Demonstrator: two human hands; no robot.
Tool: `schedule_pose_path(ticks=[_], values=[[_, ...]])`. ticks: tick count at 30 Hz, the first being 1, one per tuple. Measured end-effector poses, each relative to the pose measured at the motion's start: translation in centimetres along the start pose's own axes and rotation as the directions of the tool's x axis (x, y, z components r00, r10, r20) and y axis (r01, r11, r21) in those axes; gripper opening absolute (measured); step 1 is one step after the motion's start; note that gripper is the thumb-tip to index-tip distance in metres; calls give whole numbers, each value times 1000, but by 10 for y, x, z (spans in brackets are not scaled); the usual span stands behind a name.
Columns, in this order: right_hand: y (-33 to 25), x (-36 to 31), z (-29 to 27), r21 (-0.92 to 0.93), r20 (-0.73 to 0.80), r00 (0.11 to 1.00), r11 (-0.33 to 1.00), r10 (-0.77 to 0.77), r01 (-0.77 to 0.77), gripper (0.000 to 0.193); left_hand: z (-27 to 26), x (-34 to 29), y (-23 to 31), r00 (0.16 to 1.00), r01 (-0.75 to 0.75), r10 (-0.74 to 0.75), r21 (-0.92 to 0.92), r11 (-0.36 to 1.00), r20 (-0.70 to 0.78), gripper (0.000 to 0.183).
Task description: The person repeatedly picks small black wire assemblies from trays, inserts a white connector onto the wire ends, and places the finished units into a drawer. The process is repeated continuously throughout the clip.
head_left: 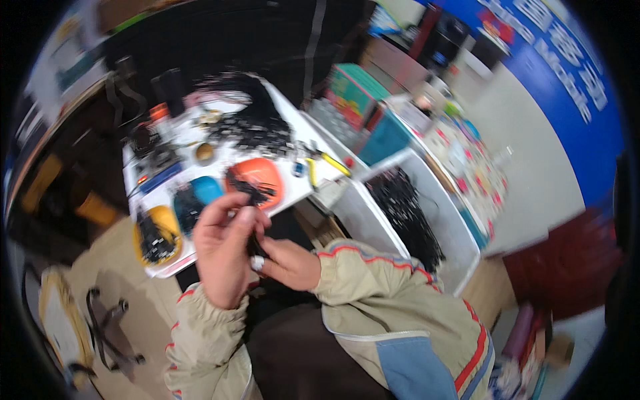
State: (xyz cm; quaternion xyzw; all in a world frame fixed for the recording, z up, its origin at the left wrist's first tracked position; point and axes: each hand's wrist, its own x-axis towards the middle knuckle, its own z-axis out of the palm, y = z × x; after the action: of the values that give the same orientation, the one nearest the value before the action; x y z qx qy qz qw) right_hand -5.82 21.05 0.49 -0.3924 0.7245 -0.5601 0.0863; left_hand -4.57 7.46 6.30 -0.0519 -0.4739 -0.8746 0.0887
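Observation:
My left hand [225, 250] is raised at the near edge of the white table, its thumb and fingers pinched together. Close against it is my right hand [287, 264], also closed, with its fingers partly hidden behind the left. Something dark shows between the two hands, too blurred to name. A small white piece [257, 263] is at the right thumb; I cannot tell whether it is worn or held. Just beyond the fingertips stands an orange bowl [272, 180] of short black pieces. A blue bowl [208, 189] and a yellow bowl [175, 220] hold more black pieces.
Black cable-like strands [257, 120] are heaped on the table [293, 120]. Yellow-handled pliers [333, 164] lie at its right edge. On the right, a white bin [457, 267] holds black strands. A wheeled chair base [110, 327] stands lower left.

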Motion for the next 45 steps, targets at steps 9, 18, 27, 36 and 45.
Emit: schedule_pose_path(ticks=[9,18,27,36,45], values=[[-121,-106,-223,-76,-624,644,786,443,-614,19,-47,13,-28,965,235,-256,257,937,52,22],[88,-220,-358,-531,-787,410,-169,460,-830,35,-85,3,-52,892,430,-451,352,832,-24,15],[170,-197,-352,-567,-730,641,314,237,-762,23,-138,-7,-36,972,210,-56,746,632,-227,15],[58,17,-117,-399,-152,933,844,326,-360,13,-224,56,-10,846,294,518,919,-262,-122,15],[121,188,39,-617,-79,942,726,326,-303,25,-250,55,-25,825,398,511,889,-226,-239,16]])
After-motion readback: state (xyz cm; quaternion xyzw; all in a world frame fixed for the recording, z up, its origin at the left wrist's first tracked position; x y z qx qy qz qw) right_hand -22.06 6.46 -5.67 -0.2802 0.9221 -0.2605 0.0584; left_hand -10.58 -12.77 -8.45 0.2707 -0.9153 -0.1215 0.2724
